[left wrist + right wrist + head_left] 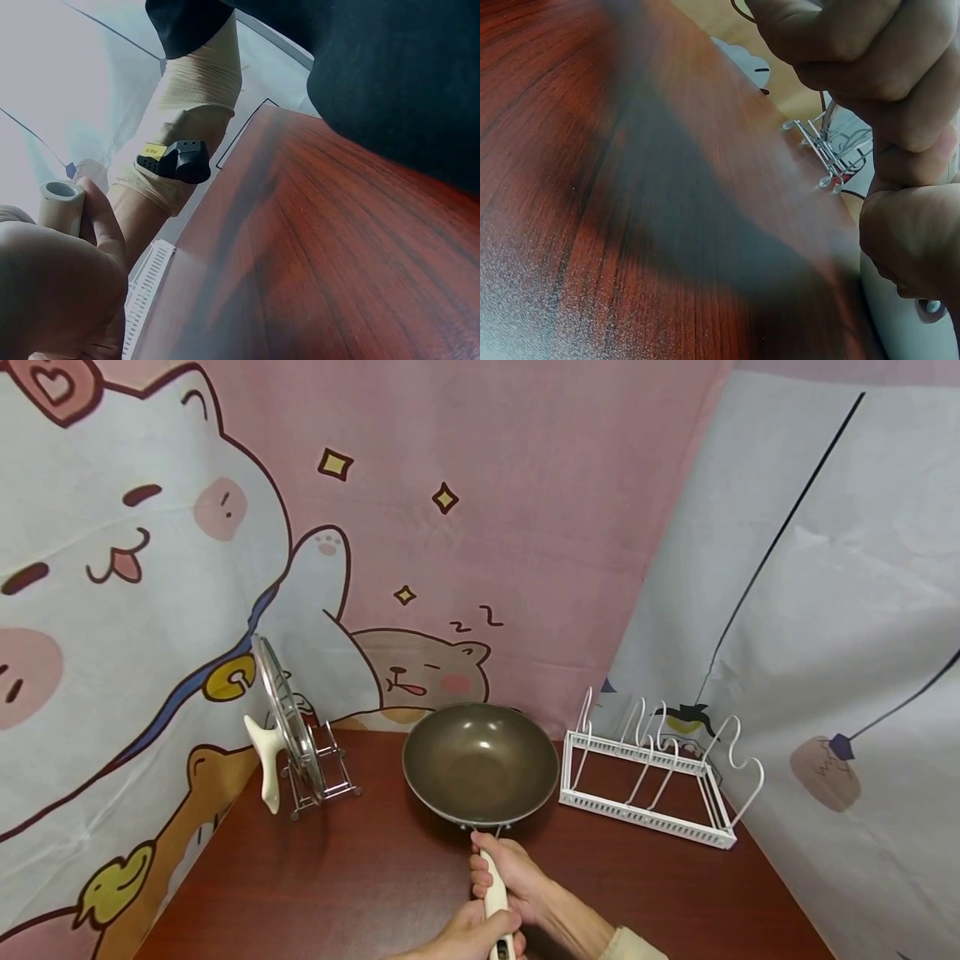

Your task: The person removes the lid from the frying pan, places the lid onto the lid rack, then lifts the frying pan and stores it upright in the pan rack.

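A dark wok (482, 764) with a grey-brown inside faces me, its cream handle (495, 893) pointing toward my body. My right hand (517, 872) grips the handle near the pan. Closer to the handle's end, my left hand (474, 933) wraps round it too. In the left wrist view the round butt of the handle (64, 202) pokes out beside the left hand (64, 285). Curled fingers of the right hand (877, 75) fill the top right of the right wrist view. Whether the wok touches the table cannot be told.
To the left, a glass lid (288, 718) with a cream knob (264, 760) leans upright in a small wire stand (341, 783). A white rack (645, 814) with tall wire dividers stands on the right. Printed cloth (525, 527) hangs behind the red-brown table (360, 877).
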Motion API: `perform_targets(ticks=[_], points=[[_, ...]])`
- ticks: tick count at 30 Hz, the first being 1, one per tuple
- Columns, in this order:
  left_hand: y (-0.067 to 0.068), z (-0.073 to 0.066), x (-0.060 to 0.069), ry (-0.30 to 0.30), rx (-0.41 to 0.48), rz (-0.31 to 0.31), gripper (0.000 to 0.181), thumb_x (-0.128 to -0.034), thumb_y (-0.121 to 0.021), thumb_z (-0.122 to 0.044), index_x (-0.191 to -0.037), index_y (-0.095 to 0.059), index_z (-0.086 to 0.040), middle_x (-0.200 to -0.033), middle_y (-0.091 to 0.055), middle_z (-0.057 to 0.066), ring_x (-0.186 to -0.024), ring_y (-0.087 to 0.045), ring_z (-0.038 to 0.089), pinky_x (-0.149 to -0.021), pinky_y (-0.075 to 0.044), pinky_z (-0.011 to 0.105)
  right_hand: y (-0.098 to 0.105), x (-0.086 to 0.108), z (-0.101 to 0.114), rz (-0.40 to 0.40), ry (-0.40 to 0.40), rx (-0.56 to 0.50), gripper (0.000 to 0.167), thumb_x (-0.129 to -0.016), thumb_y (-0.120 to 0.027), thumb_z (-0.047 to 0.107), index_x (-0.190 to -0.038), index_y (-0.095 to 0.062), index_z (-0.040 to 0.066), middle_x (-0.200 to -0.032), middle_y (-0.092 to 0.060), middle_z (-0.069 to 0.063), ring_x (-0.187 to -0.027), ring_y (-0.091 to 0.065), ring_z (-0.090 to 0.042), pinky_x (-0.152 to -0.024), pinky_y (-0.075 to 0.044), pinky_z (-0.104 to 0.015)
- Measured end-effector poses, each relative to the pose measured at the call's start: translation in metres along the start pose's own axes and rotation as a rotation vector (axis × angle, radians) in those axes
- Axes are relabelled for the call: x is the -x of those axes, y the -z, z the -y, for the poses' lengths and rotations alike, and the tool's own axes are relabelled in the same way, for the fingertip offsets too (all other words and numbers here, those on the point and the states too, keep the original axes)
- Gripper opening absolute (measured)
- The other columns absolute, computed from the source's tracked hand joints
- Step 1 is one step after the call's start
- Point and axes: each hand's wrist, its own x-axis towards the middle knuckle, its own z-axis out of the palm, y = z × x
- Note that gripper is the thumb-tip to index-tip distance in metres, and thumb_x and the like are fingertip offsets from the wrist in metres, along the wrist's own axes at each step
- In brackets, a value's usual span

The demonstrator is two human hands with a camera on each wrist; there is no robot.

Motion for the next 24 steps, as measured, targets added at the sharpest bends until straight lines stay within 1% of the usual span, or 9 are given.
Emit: perform_targets(ticks=[3,7,9,10,12,14,16,19,24], points=[[-0.0001,-0.0007,0.0005,0.001,0.005,0.006,0.027,-0.1089,-0.058,-0.023,-0.085,-0.065,-0.014,-0.071,-0.065,-0.012,-0.060,-0.056,-0.005,-0.055,-0.045,0.011,-0.0003,0.0004,0.0003,-0.002,0.003,0.001,0.026,-0.116,-0.056,0.029,-0.093,-0.049,0.018,-0.069,-0.042,0.014,-0.053,-0.038,0.001,-0.052,-0.041,-0.016],[0.0000,-0.0013,0.0011,-0.010,0.010,0.013,0.026,-0.1090,-0.058,-0.023,-0.086,-0.065,-0.013,-0.072,-0.065,-0.012,-0.060,-0.056,-0.005,-0.056,-0.046,0.011,-0.0006,0.0009,0.0004,-0.001,0.004,-0.001,0.026,-0.116,-0.057,0.029,-0.094,-0.049,0.018,-0.069,-0.042,0.014,-0.054,-0.038,0.001,-0.052,-0.041,-0.016],[0.0000,-0.0017,0.0015,-0.013,0.009,0.015,0.035,-0.1091,-0.059,-0.024,-0.084,-0.061,0.001,-0.072,-0.065,-0.013,-0.060,-0.057,-0.005,-0.056,-0.046,0.011,-0.0009,0.0012,0.0005,0.002,0.004,-0.004,0.026,-0.116,-0.057,0.029,-0.094,-0.049,0.018,-0.069,-0.042,0.014,-0.054,-0.038,0.001,-0.052,-0.040,-0.016],[0.0000,-0.0017,0.0018,-0.014,0.008,0.014,0.040,-0.1088,-0.059,-0.024,-0.086,-0.059,0.009,-0.072,-0.066,-0.013,-0.060,-0.057,-0.005,-0.056,-0.046,0.011,-0.0011,0.0014,0.0006,0.004,0.003,-0.005,0.026,-0.116,-0.057,0.029,-0.094,-0.049,0.018,-0.069,-0.042,0.014,-0.054,-0.038,0.002,-0.052,-0.040,-0.015],[-0.0003,-0.0015,0.0023,-0.017,0.010,0.011,0.046,-0.1085,-0.059,-0.024,-0.095,-0.057,0.020,-0.072,-0.066,-0.012,-0.060,-0.057,-0.005,-0.056,-0.046,0.011,-0.0014,0.0018,0.0007,0.009,0.002,-0.007,0.026,-0.116,-0.057,0.029,-0.093,-0.049,0.018,-0.069,-0.042,0.014,-0.053,-0.038,0.002,-0.052,-0.040,-0.015],[-0.0008,-0.0017,0.0030,-0.016,0.010,0.010,0.047,-0.1082,-0.060,-0.024,-0.094,-0.056,0.020,-0.073,-0.067,-0.013,-0.061,-0.057,-0.005,-0.056,-0.046,0.011,-0.0014,0.0021,0.0008,0.014,0.000,-0.008,0.026,-0.116,-0.057,0.029,-0.093,-0.049,0.018,-0.068,-0.042,0.014,-0.053,-0.038,0.002,-0.052,-0.040,-0.015],[-0.0012,-0.0013,0.0031,-0.017,0.014,0.010,0.039,-0.1080,-0.060,-0.024,-0.086,-0.060,0.007,-0.074,-0.067,-0.013,-0.061,-0.057,-0.006,-0.056,-0.046,0.010,-0.0012,0.0023,0.0009,0.020,-0.001,-0.009,0.026,-0.116,-0.057,0.029,-0.093,-0.049,0.018,-0.068,-0.042,0.014,-0.052,-0.038,0.002,-0.052,-0.040,-0.015],[-0.0017,-0.0008,0.0029,-0.017,0.022,0.011,0.025,-0.1081,-0.060,-0.024,-0.086,-0.065,-0.013,-0.075,-0.067,-0.014,-0.060,-0.057,-0.006,-0.056,-0.046,0.010,-0.0011,0.0025,0.0011,0.031,0.000,-0.007,0.026,-0.116,-0.057,0.029,-0.093,-0.049,0.018,-0.068,-0.041,0.014,-0.052,-0.037,0.003,-0.052,-0.040,-0.015],[-0.0027,-0.0005,0.0029,-0.014,0.027,0.000,0.024,-0.1076,-0.060,-0.024,-0.086,-0.065,-0.015,-0.075,-0.067,-0.014,-0.060,-0.057,-0.006,-0.056,-0.046,0.010,-0.0011,0.0027,0.0016,0.046,0.001,-0.004,0.027,-0.116,-0.057,0.029,-0.092,-0.049,0.018,-0.069,-0.041,0.014,-0.052,-0.037,0.002,-0.052,-0.040,-0.015]])
